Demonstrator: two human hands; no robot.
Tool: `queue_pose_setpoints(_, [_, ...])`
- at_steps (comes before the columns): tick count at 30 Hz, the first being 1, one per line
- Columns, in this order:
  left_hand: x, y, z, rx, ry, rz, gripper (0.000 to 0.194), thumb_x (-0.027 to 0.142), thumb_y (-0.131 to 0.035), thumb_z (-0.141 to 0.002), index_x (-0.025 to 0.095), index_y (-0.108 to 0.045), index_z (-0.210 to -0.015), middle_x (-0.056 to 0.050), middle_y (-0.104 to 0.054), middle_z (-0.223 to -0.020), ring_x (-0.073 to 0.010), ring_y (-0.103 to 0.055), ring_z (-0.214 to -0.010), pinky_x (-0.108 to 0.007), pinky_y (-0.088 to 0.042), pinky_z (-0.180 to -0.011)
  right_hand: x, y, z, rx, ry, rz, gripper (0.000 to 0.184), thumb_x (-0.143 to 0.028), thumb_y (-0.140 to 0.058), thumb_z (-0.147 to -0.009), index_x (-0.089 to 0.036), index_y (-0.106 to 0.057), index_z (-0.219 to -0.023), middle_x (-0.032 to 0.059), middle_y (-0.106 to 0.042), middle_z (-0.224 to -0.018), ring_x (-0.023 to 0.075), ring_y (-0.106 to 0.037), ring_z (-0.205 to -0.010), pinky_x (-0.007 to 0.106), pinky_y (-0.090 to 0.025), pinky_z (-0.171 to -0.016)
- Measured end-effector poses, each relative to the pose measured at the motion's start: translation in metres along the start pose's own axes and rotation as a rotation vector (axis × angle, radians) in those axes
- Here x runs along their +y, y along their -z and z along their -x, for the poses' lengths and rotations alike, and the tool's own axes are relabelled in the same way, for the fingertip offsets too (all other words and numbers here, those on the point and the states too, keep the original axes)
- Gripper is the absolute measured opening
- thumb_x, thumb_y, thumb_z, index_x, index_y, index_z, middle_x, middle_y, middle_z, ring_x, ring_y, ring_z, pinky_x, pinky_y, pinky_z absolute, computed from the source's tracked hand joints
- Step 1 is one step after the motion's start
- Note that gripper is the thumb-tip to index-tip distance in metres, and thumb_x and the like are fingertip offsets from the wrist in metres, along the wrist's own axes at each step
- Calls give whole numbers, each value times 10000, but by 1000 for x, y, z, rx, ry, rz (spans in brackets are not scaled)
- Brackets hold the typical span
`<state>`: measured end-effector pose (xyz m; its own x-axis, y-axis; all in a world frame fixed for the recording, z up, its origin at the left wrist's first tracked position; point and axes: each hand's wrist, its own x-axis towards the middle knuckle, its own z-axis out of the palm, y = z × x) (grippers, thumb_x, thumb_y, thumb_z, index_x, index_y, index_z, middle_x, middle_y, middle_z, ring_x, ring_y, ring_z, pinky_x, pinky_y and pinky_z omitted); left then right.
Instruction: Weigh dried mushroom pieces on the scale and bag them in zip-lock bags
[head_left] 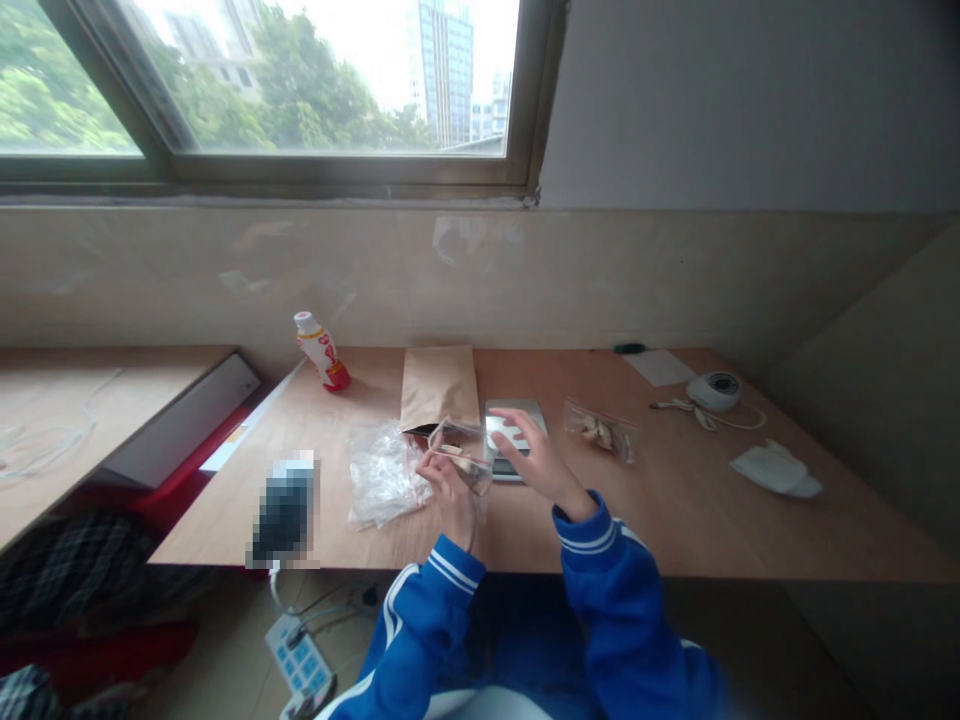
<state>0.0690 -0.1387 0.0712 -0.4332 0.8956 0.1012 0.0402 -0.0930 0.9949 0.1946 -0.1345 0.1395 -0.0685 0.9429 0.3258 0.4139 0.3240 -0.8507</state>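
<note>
My left hand [448, 487] is closed on the lower left edge of a small clear zip bag [466, 452] with pale pieces inside. My right hand [534, 452] grips the same bag on its right side, fingers curled over its top. The bag hangs just above a small silver scale [517, 415] on the wooden desk [675, 520]. A brown paper pouch [439, 386] lies behind the hands. A heap of empty clear bags [382, 478] lies left of my left hand. A filled clear bag [602, 430] rests to the right of the scale.
A tilted small drink bottle [321, 351] stands at the back left. A blurred-out dark object [283, 510] lies near the front left edge. At the right are a sheet of paper [660, 367], a green pen [628, 348], a white round device with cable [715, 391] and a white crumpled cloth [776, 470]. A power strip [300, 660] lies on the floor.
</note>
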Motion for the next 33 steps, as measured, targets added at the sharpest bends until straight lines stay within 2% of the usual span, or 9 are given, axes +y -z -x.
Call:
queue_pose_setpoints(3, [4,-2,1,67,82,33,446,519,-238,-939,186,-315,-1226,-200,-414,-1352,-267,-481,-1231,-447,-399,-1014,13,-17,17,-13,-158,-50,610,-485,-660,-771,-238,-472,-1295,120,-567,-1282,250,-602,-1075,413,-508,-897])
queue_pose_setpoints(5, [7,-3,4,67,100,49,449,528,-244,-935,184,-312,-1216,-211,-389,-1365,-275,-475,-1238,-446,-416,-993,17,-28,25,13,-226,-120,647,-478,-659,-766,-231,-426,-1317,126,-596,-1237,244,-631,-1030,396,-535,-845])
queue_pose_setpoints(8, [11,-1,7,38,71,52,422,531,-238,-936,203,-347,-1178,-180,-413,-1333,-258,-473,-1235,-434,-416,-993,16,-34,30,98,-254,-238,547,-455,-574,-833,-224,-412,-1302,118,-642,-1166,230,-653,-1003,383,-544,-832])
queue_pose_setpoints(12, [16,9,0,38,-72,52,384,485,-284,-950,202,-398,-1183,-130,-452,-1319,-208,-414,-1286,-399,-297,-1098,11,-22,35,149,-225,-502,451,-447,-549,-861,-248,-407,-1240,103,-669,-1167,233,-637,-1074,399,-539,-870])
queue_pose_setpoints(15, [22,20,-13,-100,-125,59,389,470,-391,-927,195,-480,-1187,-104,-511,-1279,-210,-451,-1247,-380,-315,-1084,6,-10,41,139,-234,-624,317,-461,-564,-855,-240,-508,-1075,92,-703,-1105,248,-672,-1005,397,-552,-839])
queue_pose_setpoints(19, [29,29,-22,-361,-151,110,342,481,-450,-898,195,-634,-938,-53,-667,-991,-204,-600,-1004,-339,-448,-940,4,-4,46,244,-231,-600,290,-469,-567,-857,-211,-619,-979,81,-723,-1048,252,-678,-976,380,-544,-836])
queue_pose_setpoints(23, [34,30,-16,-284,-100,141,346,498,-516,-857,184,-638,-775,-19,-664,-740,-177,-632,-739,-296,-515,-721,6,-7,48,438,-254,-548,298,-468,-591,-841,-186,-663,-901,80,-743,-951,236,-698,-847,382,-537,-812])
queue_pose_setpoints(27, [38,27,-10,-188,-39,141,381,535,-524,-837,176,-640,-783,9,-620,-666,-129,-585,-584,-233,-468,-538,8,-7,50,483,-281,-521,320,-488,-609,-821,-184,-654,-910,83,-748,-933,220,-701,-750,383,-537,-774])
queue_pose_setpoints(33, [43,33,-14,-354,-4,200,420,567,-524,-820,168,-652,-803,-32,-689,-742,-162,-649,-630,-260,-519,-557,17,2,58,375,-244,-473,345,-534,-561,-843,-201,-628,-905,96,-734,-1008,235,-705,-815,383,-536,-791])
